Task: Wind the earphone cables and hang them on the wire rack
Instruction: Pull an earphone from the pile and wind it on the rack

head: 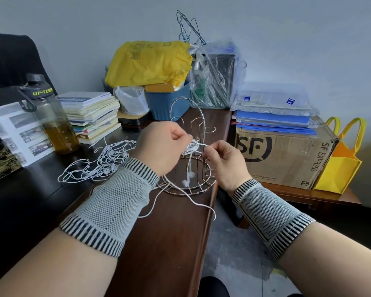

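desk [176,232] | box [287,155] "SF EXPRESS" | bottle [51,116] "UP-TERRA"? partly hidden | left hand [161,146], right hand [225,161] pinch earphone cable [193,146]

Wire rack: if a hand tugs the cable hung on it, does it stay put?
Probably light: the wire rack is thin open wire. Its ring base looks wide, which helps, but it stands near the table edge, so a sideways tug could slide or tip it. The earphone cable is floppy.

water bottle [51,118], stacked books [92,114], yellow bag [148,63], cardboard box [287,155]
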The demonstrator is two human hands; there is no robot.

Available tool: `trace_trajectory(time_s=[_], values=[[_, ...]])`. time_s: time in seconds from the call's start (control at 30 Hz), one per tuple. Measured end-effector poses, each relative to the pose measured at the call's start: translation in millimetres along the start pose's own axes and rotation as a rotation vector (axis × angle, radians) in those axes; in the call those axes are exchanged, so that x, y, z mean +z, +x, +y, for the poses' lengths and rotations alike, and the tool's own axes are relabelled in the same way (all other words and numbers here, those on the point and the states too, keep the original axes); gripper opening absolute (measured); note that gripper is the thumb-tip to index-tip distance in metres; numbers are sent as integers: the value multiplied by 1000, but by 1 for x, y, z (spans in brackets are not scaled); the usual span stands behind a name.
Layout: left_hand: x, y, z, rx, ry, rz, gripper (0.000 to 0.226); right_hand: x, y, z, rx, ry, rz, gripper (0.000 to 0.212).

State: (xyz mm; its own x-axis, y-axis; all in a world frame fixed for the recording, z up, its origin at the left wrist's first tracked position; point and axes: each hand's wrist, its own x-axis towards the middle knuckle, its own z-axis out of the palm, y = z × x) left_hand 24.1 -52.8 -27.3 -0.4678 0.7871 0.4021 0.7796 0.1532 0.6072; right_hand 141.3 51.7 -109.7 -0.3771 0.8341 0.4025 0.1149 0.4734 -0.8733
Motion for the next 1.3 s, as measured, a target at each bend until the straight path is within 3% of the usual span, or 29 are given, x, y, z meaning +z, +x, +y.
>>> trace_trajectory(time_s=[0.2, 0.33, 0.43, 0.6, 0.73, 0.97, 1.13, 1.3], values=[[7, 16, 1, 22, 37, 153, 17, 0, 1, -7, 29, -25, 22, 22], [10, 18, -3, 19, 356, 182, 27, 4, 8, -11, 108, -55, 33, 23], [15, 22, -10, 6, 432, 197, 26, 8, 10, -17, 124, -116, 43, 23], [26, 21, -34, -28, 239, 104, 24, 12, 10, -19, 101, -217, 42, 27], [23, 12, -51, 89, 50, 107, 14, 11, 6, -17, 71, -242, 53, 29], [20, -7, -65, 340, 342, 397, 17, 17, 6, -21, 97, -234, 49, 29], [18, -8, -69, 422, 287, 344, 18, 17, 7, -23, 105, -231, 46, 30], [17, -13, -65, 437, 312, 251, 6, 17, 8, -22, 126, -215, 41, 32]])
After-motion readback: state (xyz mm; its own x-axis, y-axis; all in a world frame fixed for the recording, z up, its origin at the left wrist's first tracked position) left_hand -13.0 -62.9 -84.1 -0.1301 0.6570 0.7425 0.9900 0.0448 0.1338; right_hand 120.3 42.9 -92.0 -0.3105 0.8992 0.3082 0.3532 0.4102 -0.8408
